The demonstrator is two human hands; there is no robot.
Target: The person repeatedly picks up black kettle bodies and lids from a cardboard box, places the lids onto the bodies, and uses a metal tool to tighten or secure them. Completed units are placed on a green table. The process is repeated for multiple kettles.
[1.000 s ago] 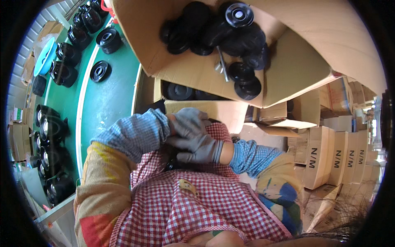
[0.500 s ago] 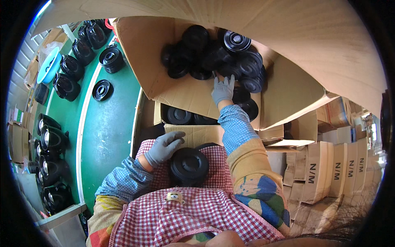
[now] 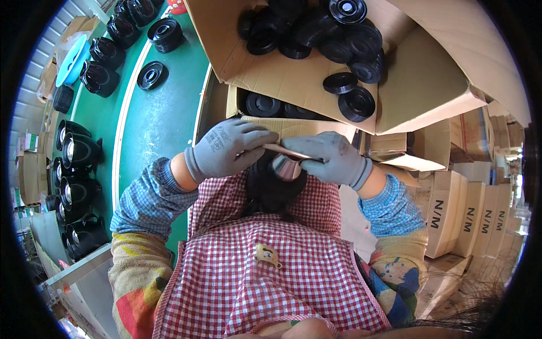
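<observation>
"How is the bar (image 3: 291, 152) lying?"
"I'm seeing it running left to right, its right end slightly nearer, along the far side of the black piece (image 3: 272, 191) in the lap. My left hand (image 3: 228, 148) and right hand (image 3: 330, 157) are both gripping it, neither being closer."
"Counts?"
"I'm counting one bar, one black piece, two loose discs (image 3: 357, 104) in the carton (image 3: 418, 96); its pile is defying counting."

Left hand (image 3: 226, 149) (gloved) near right hand (image 3: 334, 158)
</observation>
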